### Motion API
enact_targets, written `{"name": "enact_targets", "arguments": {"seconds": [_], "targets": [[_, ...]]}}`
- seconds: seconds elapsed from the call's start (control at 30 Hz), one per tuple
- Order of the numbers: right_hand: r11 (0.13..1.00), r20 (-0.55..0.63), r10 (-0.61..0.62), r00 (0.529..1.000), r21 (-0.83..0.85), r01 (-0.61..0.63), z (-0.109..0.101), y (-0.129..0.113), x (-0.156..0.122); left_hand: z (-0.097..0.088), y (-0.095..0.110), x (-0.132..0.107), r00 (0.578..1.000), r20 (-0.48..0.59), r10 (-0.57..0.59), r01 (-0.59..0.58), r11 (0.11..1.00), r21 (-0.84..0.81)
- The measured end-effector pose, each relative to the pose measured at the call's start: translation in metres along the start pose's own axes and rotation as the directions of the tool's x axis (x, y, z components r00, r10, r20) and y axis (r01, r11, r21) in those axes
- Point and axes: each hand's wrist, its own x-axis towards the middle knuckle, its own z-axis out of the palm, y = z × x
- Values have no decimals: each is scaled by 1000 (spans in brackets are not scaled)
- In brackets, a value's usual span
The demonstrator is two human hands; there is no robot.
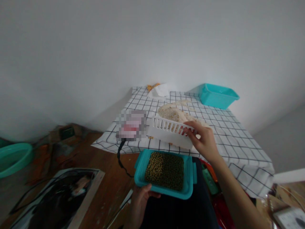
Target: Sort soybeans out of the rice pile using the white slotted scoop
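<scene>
My left hand [140, 198] grips the near left rim of a teal container [189, 184] filled with small green and yellowish beans [165, 170]. Just past that container, at the table's near edge, my right hand [202, 140] is closed on the right end of a white slotted basket [168, 133], which is tilted. Behind the basket a heap of pale grains [172, 113] lies on the black-and-white checked tablecloth [228, 133].
A second teal tub [218, 95] stands at the table's far right by the wall. A white cloth [159, 90] lies at the far edge. A blurred pinkish object [131, 125] with a black cord sits at the left. A teal basin [13, 157] and a framed picture [57, 197] lie on the floor.
</scene>
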Motion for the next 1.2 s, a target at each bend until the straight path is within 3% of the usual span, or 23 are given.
{"name": "enact_targets", "arguments": {"seconds": [0.3,0.87,1.2], "targets": [[998,45,-55,997,42,53,-4,-3,-3,-6,-9,7,1000,10,24,-24,999,-21],[971,81,-229,970,92,222,-15,1,-14,2,-1,-1,997,36,71,-69,996,-58],[964,91,-253,963,103,243,-19,1,-18,2,1,5,997,65,41,-37,997,-69]]}}
